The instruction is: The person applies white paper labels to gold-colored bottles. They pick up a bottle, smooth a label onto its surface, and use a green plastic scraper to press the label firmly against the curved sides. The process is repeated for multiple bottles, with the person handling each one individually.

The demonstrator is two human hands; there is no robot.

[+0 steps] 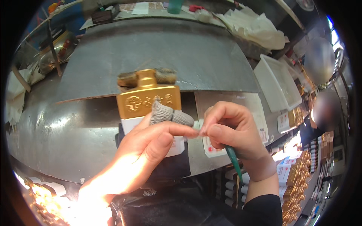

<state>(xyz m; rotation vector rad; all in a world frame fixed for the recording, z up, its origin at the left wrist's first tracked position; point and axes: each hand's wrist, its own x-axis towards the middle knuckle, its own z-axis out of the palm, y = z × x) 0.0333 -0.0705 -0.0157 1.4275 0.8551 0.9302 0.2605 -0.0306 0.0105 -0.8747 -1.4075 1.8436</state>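
A flat bottle [148, 91] with a gold neck and embossed gold shoulder above a white body lies in front of me. Its neck sits between two worn, brownish blocks [166, 77]. My left hand [145, 145] is over the bottle's lower part, index finger stretched to the right. A grey knitted cover [169, 115] is on its far fingers. Meeting that index fingertip, the thumb and finger of my right hand [230, 126] pinch together; whatever is between them is too small to make out. A green tapered tool [233, 160] is tucked in my right hand, pointing down toward me.
A raised grey board [158, 41] covers the far bench. White paper sheets [252, 26] and a white plastic bin [277, 83] are at the right. Rows of gold-and-white bottles [296, 173] stand lower right, with more at lower left [49, 188]. Two people are at right.
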